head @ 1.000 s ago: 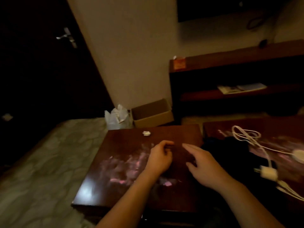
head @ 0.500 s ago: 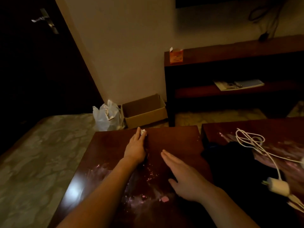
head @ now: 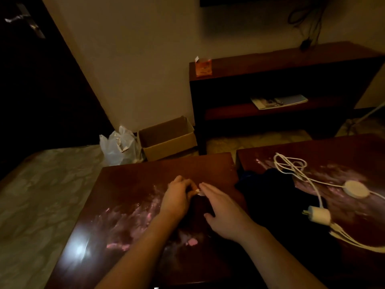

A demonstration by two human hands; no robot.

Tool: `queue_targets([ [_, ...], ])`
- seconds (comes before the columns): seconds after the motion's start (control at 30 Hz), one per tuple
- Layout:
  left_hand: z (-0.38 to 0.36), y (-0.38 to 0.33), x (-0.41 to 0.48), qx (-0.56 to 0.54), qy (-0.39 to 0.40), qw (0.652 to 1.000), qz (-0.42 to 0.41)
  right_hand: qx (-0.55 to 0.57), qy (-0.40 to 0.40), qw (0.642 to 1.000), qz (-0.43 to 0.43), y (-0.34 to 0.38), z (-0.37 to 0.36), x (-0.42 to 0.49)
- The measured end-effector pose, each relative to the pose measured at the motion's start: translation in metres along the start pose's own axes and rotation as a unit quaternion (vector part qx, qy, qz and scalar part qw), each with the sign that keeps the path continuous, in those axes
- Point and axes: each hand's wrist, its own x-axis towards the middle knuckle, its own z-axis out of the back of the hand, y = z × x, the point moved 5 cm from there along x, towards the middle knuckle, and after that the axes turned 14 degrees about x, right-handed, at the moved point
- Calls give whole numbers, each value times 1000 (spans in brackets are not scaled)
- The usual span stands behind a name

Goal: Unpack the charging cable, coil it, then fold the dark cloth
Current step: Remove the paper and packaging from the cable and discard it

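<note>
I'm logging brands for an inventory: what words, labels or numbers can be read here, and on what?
No text can be read.
Orange box: print blurred, unreadable.
Booklet: print too small to read.
Charger: no marking visible.

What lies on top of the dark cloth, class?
Loops of the white charging cable overlap the far edge of the dark cloth. Whether the white plug rests on cloth or table is unclear. Anything beneath the cloth is hidden.
</note>
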Motion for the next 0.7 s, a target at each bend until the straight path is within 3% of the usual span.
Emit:
queue_targets([
  [0.13, 8, -49, -29, -153, -6, 988, -27, 5, -87, 996, 16, 7, 21, -17],
  [0.33, -7, -162, -51, -302, 20, 953, -31, -18, -192, 978, -76, -28, 105, -93],
  [0.43, -18, -236, -58, -309, 68, 945, -84, -4, -236, 961, -143, -60, 146, -149],
  [0.57, -42, -337, -72, -279, 167, 929, -178, 8, -314, 914, -258, -109, 190, -241],
  [0.7, -71, -428, -101, -178, 217, 909, -307, -14, -281, 868, -410, -173, 205, -328],
])
